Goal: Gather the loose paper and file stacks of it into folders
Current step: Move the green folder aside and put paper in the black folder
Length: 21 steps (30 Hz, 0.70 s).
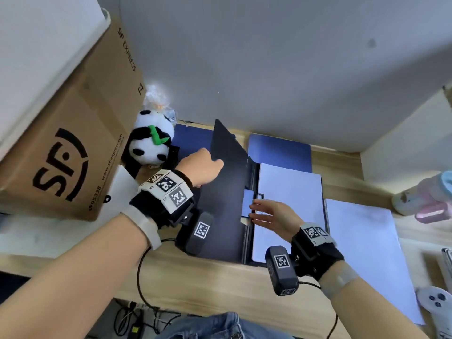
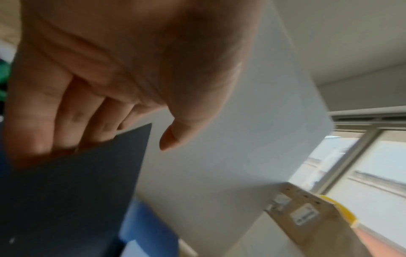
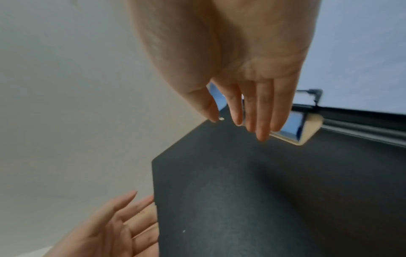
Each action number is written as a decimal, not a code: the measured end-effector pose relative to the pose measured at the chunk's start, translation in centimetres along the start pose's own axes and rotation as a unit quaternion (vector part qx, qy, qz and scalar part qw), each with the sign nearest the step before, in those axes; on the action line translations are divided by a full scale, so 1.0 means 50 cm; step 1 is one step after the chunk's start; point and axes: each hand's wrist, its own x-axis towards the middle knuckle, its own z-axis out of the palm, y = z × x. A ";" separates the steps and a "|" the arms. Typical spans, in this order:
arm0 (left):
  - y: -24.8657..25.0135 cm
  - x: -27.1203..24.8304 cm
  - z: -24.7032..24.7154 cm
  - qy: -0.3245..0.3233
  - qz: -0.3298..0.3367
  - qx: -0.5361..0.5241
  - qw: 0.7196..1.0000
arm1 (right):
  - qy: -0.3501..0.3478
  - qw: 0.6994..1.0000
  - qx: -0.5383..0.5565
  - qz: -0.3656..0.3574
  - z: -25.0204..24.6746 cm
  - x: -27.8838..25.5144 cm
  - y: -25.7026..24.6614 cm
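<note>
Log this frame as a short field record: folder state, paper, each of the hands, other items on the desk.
folder: dark folder, cover raised partway
filed paper: white stack lies in its right half under the clip
left hand: straight fingers behind the cover's edge, propping it
right hand: fingers straight, over the clip, holds nothing
loose paper: sheets right of the folder
other folders: blue folder behind
desk extras: panda toy, cardboard box
</note>
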 end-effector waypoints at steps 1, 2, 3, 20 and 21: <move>0.025 -0.017 -0.001 -0.011 0.024 0.005 1.000 | -0.005 1.000 0.002 -0.017 -0.019 -0.018 -0.011; 0.046 -0.033 0.002 -0.018 0.048 0.013 0.999 | -0.008 0.999 0.001 -0.031 -0.035 -0.036 -0.022; 0.069 -0.046 0.008 -0.025 0.068 0.023 0.997 | -0.008 0.999 0.002 -0.043 -0.052 -0.052 -0.032; 0.138 0.015 0.301 -0.151 0.008 0.002 0.988 | 0.085 0.994 -0.068 -0.014 -0.335 -0.133 0.018; 0.117 0.021 0.318 -0.152 -0.014 0.004 0.988 | 0.099 0.993 -0.071 0.001 -0.343 -0.116 0.033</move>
